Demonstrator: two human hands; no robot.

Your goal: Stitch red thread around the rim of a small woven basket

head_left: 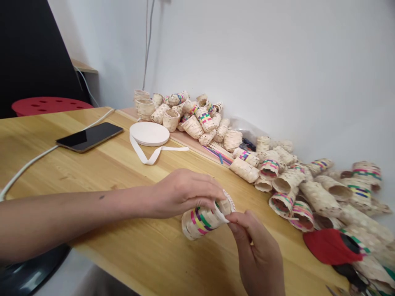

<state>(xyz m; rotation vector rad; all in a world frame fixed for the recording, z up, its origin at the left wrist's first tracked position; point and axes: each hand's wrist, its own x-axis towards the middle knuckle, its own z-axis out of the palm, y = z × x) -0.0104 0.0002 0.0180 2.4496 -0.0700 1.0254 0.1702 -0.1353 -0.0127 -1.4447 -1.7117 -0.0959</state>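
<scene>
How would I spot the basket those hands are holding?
Find the wooden table, then look this side of the basket heap. There, between left hand and right hand, tilts a colour-banded woven basket. Only it is held, with a white strip at its mouth.

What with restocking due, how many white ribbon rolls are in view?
1: a white ribbon roll on the wooden table, between the smartphone and the woven-basket pile. Others could be hidden there.
</scene>
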